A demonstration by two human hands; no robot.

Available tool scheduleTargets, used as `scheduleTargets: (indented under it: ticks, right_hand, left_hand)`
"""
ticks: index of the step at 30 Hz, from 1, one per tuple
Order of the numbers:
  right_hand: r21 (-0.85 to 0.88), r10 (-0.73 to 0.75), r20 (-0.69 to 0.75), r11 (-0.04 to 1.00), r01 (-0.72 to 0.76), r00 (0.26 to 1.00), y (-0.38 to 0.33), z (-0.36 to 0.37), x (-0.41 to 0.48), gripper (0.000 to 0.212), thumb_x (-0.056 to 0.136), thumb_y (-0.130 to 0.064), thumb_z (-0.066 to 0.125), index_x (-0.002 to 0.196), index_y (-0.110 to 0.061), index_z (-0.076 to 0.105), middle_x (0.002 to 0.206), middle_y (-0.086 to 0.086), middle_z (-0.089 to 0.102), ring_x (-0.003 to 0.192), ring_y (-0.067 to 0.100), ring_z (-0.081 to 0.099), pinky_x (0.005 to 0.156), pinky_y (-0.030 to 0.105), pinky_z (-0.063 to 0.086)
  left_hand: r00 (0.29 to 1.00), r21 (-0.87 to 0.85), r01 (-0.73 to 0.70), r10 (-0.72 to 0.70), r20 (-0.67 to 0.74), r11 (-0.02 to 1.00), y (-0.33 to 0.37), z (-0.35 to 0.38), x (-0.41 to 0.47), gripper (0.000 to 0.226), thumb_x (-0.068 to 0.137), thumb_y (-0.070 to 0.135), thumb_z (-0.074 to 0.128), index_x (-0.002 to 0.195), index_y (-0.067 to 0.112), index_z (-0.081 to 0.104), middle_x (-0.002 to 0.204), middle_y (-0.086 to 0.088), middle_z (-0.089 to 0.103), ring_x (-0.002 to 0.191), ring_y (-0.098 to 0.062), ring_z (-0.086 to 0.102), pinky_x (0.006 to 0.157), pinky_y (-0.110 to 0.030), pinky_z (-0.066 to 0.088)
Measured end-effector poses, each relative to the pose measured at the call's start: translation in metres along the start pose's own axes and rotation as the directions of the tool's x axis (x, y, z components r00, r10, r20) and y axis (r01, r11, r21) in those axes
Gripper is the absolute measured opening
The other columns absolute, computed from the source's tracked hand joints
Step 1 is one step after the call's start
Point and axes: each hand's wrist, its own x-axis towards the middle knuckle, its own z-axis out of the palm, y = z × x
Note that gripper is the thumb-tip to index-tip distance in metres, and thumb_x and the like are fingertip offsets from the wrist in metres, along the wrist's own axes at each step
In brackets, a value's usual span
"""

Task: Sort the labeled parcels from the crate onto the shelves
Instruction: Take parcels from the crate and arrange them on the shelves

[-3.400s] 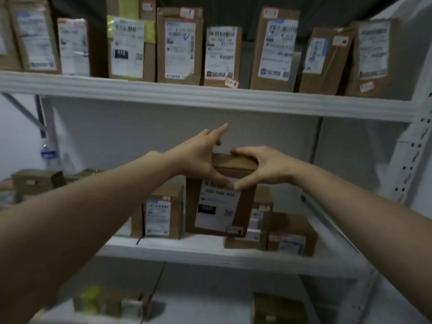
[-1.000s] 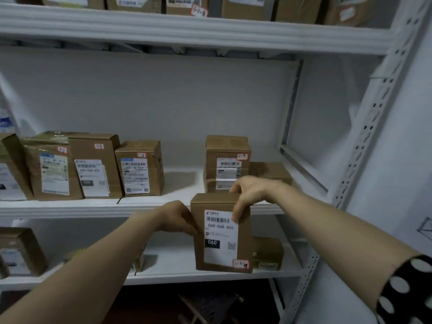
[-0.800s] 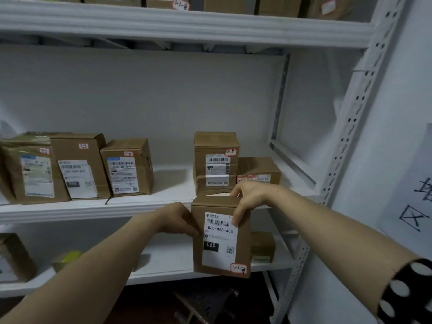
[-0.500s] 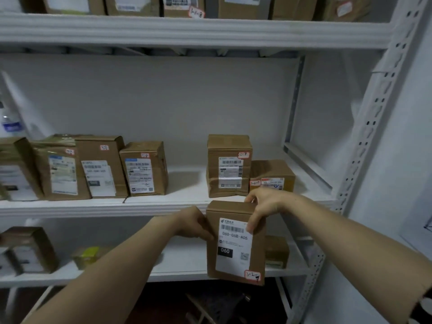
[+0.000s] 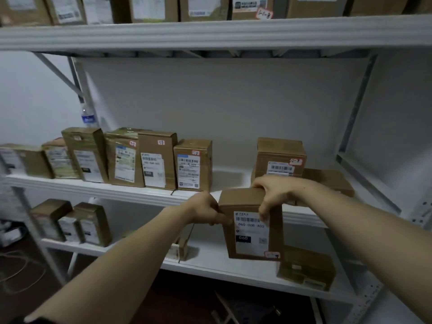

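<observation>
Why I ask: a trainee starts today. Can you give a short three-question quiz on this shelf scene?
1. True or false: the left hand and right hand both grip the brown cardboard parcel labelled 060.
2. Whose fingers overlap its white shipping label? A left hand, B right hand, C neither.
3. Fill in: the small red-marked sticker sits at the label's lower ____ corner.
Key: 1 true; 2 B; 3 right.

Clear plastic bottle with blue label stands upright at far left, against the plain white wall. Thin pale cable lies in loose loops on the dark floor, lower left; its ends cannot be traced
</observation>
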Motion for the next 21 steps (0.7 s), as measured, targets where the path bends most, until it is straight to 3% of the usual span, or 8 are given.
scheduleTargets:
  ticks: [5, 8, 10, 13, 17, 21]
  right_hand:
    - [0.007, -0.043, -0.137, 0.999, 0.045, 0.99, -0.026, -0.036, 0.024, 0.069, 0.065, -0.038, 0.084, 0.124, -0.02, 0.052, 0.117, -0.003, 0.058, 0.1, 0.014, 0.055, 0.082, 0.027, 0.046]
    - [-0.041, -0.056, -0.227, 0.998, 0.048, 0.972, -0.037, -0.055, 0.04, 0.082, 0.068, -0.041, 0.082, 0.138, -0.022, 0.044, 0.136, -0.001, 0.051, 0.12, 0.019, 0.049, 0.103, 0.039, 0.038]
    - [-0.087, -0.058, -0.279, 0.996, 0.035, 0.958, -0.041, -0.064, 0.05, 0.087, 0.069, -0.043, 0.079, 0.144, -0.026, 0.037, 0.146, -0.002, 0.043, 0.133, 0.021, 0.04, 0.111, 0.047, 0.027]
    - [-0.201, -0.063, -0.346, 0.98, -0.009, 0.936, -0.044, -0.073, 0.062, 0.084, 0.073, -0.047, 0.075, 0.144, -0.031, 0.035, 0.147, -0.006, 0.041, 0.136, 0.02, 0.035, 0.107, 0.043, 0.02]
    - [-0.258, -0.043, -0.387, 0.964, -0.063, 0.921, -0.043, -0.078, 0.082, 0.082, 0.074, -0.05, 0.073, 0.144, -0.031, 0.035, 0.146, -0.006, 0.043, 0.136, 0.021, 0.035, 0.103, 0.04, 0.02]
    - [-0.302, -0.03, -0.364, 0.949, -0.088, 0.931, -0.043, -0.077, 0.102, 0.08, 0.076, -0.048, 0.073, 0.144, -0.03, 0.035, 0.145, -0.004, 0.043, 0.135, 0.022, 0.038, 0.103, 0.04, 0.021]
  left_hand:
    - [0.984, -0.059, 0.005, -0.015, -0.179, 0.998, -0.022, -0.034, 0.003, 0.021, 0.081, 0.04, 0.07, 0.085, 0.019, 0.073, 0.075, 0.004, 0.068, 0.076, -0.013, 0.064, 0.071, -0.027, 0.05]
    - [0.974, -0.023, 0.006, -0.011, -0.228, 1.0, -0.03, -0.046, 0.01, 0.026, 0.084, 0.04, 0.067, 0.095, 0.018, 0.074, 0.076, 0.007, 0.064, 0.08, -0.014, 0.062, 0.074, -0.028, 0.049]
    - [0.974, -0.021, -0.004, -0.001, -0.228, 1.0, -0.034, -0.048, 0.017, 0.024, 0.087, 0.035, 0.065, 0.1, 0.017, 0.073, 0.08, 0.007, 0.063, 0.083, -0.014, 0.061, 0.078, -0.028, 0.049]
    - [0.974, 0.018, -0.018, 0.022, -0.224, 1.0, -0.038, -0.046, 0.028, 0.023, 0.088, 0.026, 0.063, 0.108, 0.016, 0.07, 0.088, 0.004, 0.063, 0.087, -0.014, 0.059, 0.079, -0.025, 0.047]
    - [0.981, 0.068, -0.006, 0.019, -0.195, 0.998, -0.045, -0.044, 0.046, 0.031, 0.089, 0.021, 0.062, 0.12, 0.013, 0.065, 0.11, -0.002, 0.066, 0.1, -0.016, 0.059, 0.088, -0.025, 0.047]
    - [0.992, 0.084, -0.003, 0.013, -0.125, 0.996, -0.051, -0.041, 0.066, 0.03, 0.088, 0.02, 0.063, 0.117, 0.013, 0.067, 0.113, -0.003, 0.067, 0.102, -0.016, 0.06, 0.092, -0.027, 0.049]
